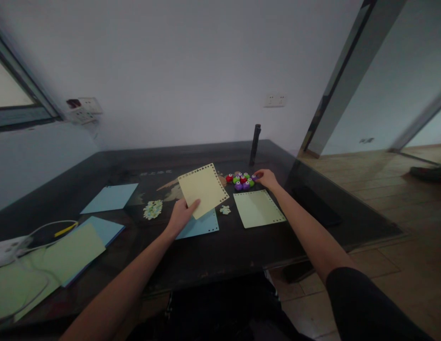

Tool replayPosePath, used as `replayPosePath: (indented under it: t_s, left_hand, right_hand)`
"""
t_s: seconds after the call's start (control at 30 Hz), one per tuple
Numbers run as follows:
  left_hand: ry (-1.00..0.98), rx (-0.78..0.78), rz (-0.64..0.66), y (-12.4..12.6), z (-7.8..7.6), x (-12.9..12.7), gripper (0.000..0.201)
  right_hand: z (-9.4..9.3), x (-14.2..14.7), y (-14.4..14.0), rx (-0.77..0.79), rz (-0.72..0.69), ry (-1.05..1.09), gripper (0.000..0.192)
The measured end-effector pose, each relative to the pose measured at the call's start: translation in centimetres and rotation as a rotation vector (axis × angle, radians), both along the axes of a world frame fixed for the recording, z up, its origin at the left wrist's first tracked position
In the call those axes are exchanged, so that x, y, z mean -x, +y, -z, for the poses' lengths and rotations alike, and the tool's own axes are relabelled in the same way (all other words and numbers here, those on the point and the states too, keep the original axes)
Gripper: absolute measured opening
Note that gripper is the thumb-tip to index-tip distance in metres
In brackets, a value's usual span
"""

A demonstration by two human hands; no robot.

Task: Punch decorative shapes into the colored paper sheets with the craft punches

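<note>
Left hand (180, 215) pinching yellow sheet (203, 189) | right hand (267, 178) curled on purple punch (255, 177), grip closure unclear | steady sheet edge before punching.

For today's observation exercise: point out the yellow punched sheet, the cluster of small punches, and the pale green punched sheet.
yellow punched sheet (203, 188), head view, sheet's middle.
cluster of small punches (240, 180), head view, a central red punch.
pale green punched sheet (258, 209), head view, sheet's middle.

Two bare forearms, no watch or rings visible. Right arm (312, 237): dark sleeve (365, 303) at upper arm. Left arm (135, 279): no sleeve seen.
</note>
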State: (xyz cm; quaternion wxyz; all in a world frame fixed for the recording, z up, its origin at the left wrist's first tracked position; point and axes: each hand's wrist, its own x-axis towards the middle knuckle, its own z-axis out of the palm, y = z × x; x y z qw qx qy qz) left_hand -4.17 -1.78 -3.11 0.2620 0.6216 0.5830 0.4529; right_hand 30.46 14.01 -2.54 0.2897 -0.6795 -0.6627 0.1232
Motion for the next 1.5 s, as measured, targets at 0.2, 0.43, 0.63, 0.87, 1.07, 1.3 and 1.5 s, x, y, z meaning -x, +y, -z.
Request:
replayPosePath:
  t_s: [0.2, 0.43, 0.63, 0.87, 1.07, 1.3, 1.5]
  left_hand:
    - [-0.108, 0.067, 0.043, -0.2, -0.1, -0.2, 0.051]
    - [-0.254, 0.197, 0.181, -1.3, -0.8, -1.0, 0.053]
    - [-0.229, 0.144, 0.168, -1.1, -1.2, -1.1, 0.04]
    - [-0.3, 0.05, 0.062, -0.5, -1.0, -0.7, 0.037]
    - [-0.306, 0.016, 0.067, -0.7, -1.3, -1.4, 0.029]
    - [-0.312, 0.076, 0.068, -0.8, -2.2, -2.8, 0.028]
    - [-0.411, 0.027, 0.123, 0.4, -3.5, -6.2, 0.032]
  right_hand:
    - [-2.0, 2.8, -3.3, -0.157, -0.179, 0.219, 0.014]
    - [-3.0, 8.8, -8.5, 0.166, -0.613, 0.658, 0.022]
    - [-3.0, 8.4, -9.0, 0.177, -0.492, 0.751, 0.017]
    - [-2.7, 7.7, -9.0, 0.19, -0.479, 0.758, 0.017]
    - [-3.2, 7.3, -9.4, 0.155, -0.482, 0.79, 0.021]
    - [-3.6, 5.7, -10.3, 0.106, -0.405, 0.794, 0.026]
    - [-3.8, 2.5, -10.7, 0.045, -0.304, 0.834, 0.032]
